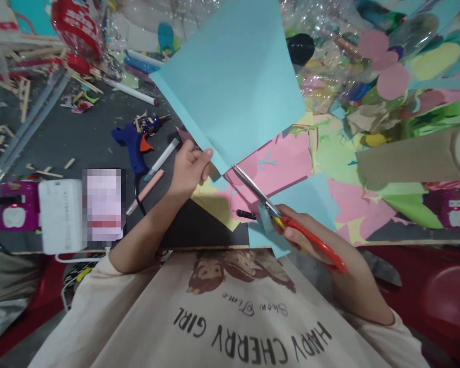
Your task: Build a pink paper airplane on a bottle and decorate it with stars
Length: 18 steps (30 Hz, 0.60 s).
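Observation:
A large light-blue sheet of paper (237,76) is held up above the table, with a narrow fold along its left edge. My left hand (191,168) pinches that sheet near its lower corner, thumb on top. In my right hand (304,230) is a pair of scissors (266,202) with red and yellow handles. Their blade tips are at the sheet's bottom corner, just right of my left fingers. Under the scissors lie pink paper (287,158), a blue piece of paper (310,197) and a short black object (246,214).
On the left are a blue glue gun (134,143), markers (163,159), a white power adapter (61,214) and a phone (104,204). Wood sticks and a red-labelled bottle (78,30) lie farther back. To the right are paper scraps (337,148) and a cardboard tube (410,156).

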Motion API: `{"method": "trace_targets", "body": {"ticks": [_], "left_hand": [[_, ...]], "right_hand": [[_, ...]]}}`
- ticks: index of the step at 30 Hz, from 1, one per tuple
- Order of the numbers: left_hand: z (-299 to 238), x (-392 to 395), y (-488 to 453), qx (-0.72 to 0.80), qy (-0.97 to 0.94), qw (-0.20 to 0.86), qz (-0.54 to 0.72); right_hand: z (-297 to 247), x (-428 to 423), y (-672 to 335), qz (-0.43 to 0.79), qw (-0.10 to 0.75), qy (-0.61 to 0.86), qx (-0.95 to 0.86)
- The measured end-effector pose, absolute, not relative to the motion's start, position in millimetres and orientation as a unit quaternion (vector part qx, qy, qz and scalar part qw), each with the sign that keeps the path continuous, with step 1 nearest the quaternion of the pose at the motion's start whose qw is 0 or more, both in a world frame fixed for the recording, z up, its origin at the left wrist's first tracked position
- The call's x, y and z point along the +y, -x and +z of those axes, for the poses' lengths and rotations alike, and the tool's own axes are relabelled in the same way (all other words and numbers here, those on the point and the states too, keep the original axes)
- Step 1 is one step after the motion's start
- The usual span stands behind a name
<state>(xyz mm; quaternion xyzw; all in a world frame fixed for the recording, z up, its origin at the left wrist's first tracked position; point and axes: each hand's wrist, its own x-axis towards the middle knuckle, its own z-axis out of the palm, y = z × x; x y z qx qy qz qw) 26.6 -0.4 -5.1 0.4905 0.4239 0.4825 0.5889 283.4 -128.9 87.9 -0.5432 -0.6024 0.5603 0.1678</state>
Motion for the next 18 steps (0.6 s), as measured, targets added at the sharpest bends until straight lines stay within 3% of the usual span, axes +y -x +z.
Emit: {"method": "trace_targets", "body": {"ticks": [2,8,18], "left_hand": [[-3.1,-1.4,-26.5,0.422,-0.488,0.595,0.479],[0.8,-3.1,-26.7,0.416,-0.482,0.62,0.458],[3.3,-5.8,-27.8,0.406,-0.49,0.629,0.446]], "right_hand": [[95.2,-130.2,-272.9,0.577,0.161,0.544,-0.587],[110.4,-140.7,-251.4,0.523,0.243,0.637,-0.512],[100.0,-143.4,-252.6,0.556,0.261,0.606,-0.506]]}}
